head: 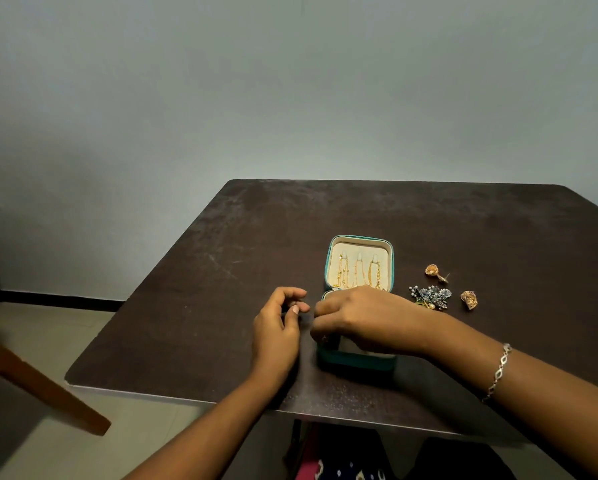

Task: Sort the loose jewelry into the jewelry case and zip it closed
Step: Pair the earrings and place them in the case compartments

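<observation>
Over jewelry case (356, 362), right hand (363, 320) hides lower half; left hand (278, 327) curled beside; grasps indiscernible.

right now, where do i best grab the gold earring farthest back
Pinch the far gold earring across its domed body, coming from above: it lies on its side, and the thin post jutting to its right probably gives little to hold.

Scuffed matt table (221, 289), seemingly velvet-lined case (358, 268)

Plain home room: bare grey wall (290, 81), dark scuffed table (325, 216), pale tiled floor (48, 334).
</observation>
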The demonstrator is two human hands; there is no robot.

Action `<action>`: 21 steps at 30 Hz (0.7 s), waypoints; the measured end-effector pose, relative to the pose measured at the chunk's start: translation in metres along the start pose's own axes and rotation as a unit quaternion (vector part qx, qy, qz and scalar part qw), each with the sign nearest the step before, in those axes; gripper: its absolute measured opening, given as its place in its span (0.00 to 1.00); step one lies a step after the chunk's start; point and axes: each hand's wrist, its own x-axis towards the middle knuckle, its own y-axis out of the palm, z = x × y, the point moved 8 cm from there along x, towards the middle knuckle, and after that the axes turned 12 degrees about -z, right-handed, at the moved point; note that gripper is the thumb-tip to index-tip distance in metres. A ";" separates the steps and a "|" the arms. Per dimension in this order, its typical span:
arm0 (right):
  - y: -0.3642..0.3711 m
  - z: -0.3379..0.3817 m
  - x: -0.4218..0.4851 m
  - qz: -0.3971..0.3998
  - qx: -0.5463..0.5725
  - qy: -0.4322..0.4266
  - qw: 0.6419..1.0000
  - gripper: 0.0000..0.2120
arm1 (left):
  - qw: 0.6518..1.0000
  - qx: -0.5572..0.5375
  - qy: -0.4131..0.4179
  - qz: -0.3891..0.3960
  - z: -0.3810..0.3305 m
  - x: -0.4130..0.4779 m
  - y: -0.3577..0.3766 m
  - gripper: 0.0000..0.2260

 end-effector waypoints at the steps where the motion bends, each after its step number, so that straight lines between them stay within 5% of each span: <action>1: 0.001 0.000 -0.002 -0.002 0.004 0.006 1.000 0.09 | 1.000 -0.001 -0.001 0.001 0.000 0.000 0.000 0.12; 16: 0.017 -0.022 -0.019 -0.079 0.056 0.051 0.994 0.08 | 1.000 0.009 -0.008 0.005 0.000 -0.001 0.001 0.12; 21: -0.013 -0.042 -0.038 -0.202 0.102 0.156 0.961 0.12 | 1.000 0.011 -0.004 0.003 0.000 -0.001 0.000 0.11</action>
